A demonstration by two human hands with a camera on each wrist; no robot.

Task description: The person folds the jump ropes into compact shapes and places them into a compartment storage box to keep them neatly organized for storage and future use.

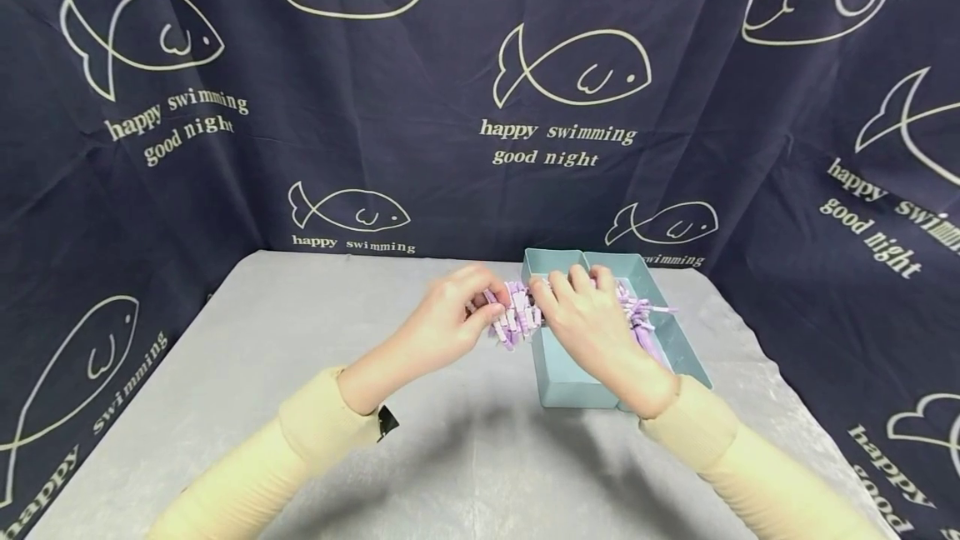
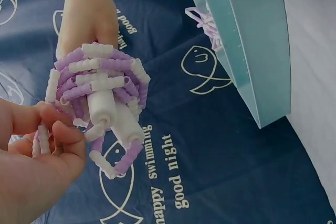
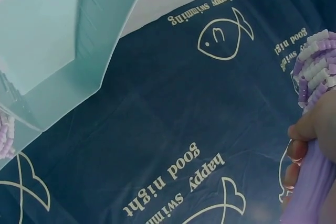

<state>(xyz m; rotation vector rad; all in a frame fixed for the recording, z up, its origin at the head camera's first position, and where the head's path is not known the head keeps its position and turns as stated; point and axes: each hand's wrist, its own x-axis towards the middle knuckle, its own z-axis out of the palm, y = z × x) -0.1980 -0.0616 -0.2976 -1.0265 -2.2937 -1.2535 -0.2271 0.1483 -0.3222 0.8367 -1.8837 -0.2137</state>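
Observation:
A bundled jump rope (image 1: 517, 315) with purple and white segmented beads is held up between both hands. My right hand (image 1: 588, 315) grips its purple handle part (image 3: 312, 187), and the beaded loops stick out toward the left hand. Two white cylindrical handle ends (image 2: 102, 108) show in the middle of the loops in the left wrist view. With thumb and fingers, my left hand (image 1: 461, 307) pinches a short white beaded piece (image 2: 43, 140) at the side of the bundle.
A teal divided box (image 1: 573, 394) stands at the right, below the right hand. Another purple and white beaded strand (image 2: 207, 27) lies in it. A grey cloth (image 1: 315, 340) covers the table, and dark blue fish-print curtains (image 1: 420, 123) hang at the back and sides.

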